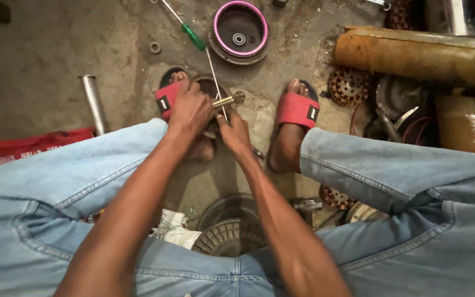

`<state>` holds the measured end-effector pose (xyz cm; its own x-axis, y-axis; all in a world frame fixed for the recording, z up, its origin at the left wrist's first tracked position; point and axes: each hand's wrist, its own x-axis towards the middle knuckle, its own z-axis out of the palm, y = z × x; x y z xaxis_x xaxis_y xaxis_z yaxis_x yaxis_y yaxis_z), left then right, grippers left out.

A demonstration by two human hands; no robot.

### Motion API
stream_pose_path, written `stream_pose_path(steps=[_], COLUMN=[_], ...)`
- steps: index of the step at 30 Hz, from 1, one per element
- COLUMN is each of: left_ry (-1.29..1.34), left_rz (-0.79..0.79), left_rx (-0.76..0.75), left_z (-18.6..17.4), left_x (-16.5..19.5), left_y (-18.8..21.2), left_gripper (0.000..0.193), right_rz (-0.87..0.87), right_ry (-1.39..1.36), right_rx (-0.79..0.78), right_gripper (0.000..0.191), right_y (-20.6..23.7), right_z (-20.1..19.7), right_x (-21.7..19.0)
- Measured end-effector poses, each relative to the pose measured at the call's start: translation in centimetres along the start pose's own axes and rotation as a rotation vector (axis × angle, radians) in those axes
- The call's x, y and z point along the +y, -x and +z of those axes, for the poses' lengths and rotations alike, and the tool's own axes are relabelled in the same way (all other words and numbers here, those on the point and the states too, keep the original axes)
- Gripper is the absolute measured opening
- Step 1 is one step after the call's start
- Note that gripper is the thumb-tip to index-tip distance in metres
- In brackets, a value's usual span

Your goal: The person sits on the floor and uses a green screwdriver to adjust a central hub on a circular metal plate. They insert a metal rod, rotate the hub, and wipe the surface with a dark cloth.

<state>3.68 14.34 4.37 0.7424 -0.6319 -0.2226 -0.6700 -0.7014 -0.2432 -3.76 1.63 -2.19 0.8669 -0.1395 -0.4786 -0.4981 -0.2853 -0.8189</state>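
I sit low with both arms reaching forward between my knees. My left hand point(191, 110) is closed over a round dark metal part point(213, 88) standing on the concrete floor by my left foot. A short brass-coloured shaft with a small gear end point(232, 99) sticks out to the right of that hand. My right hand point(234, 132) pinches a thin metal rod point(215, 82) that runs up and away from the part. Both feet wear red-strapped sandals point(297, 109).
A green-handled screwdriver point(192, 36) and a pink-rimmed round housing point(239, 32) lie ahead. A steel tube point(93, 103) lies left, a rusty cylinder point(419, 55) and perforated discs point(348, 85) right. Round ribbed covers point(231, 234) sit between my legs.
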Motion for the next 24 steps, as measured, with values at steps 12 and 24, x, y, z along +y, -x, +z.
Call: stream_pose_path(steps=[12, 24], left_ry=[0.239, 0.401], left_rz=[-0.128, -0.178], left_rx=[0.036, 0.139], left_z=[-0.4, 1.1], left_x=[-0.2, -0.1], left_y=[0.6, 1.3], left_gripper=[0.035, 0.026], right_rz=[0.136, 0.383], right_ry=[-0.592, -0.999], right_rx=[-0.052, 0.205], right_gripper=[0.034, 0.04], right_y=[0.1, 1.4], right_z=[0.0, 4.3], right_x=[-0.3, -4.4])
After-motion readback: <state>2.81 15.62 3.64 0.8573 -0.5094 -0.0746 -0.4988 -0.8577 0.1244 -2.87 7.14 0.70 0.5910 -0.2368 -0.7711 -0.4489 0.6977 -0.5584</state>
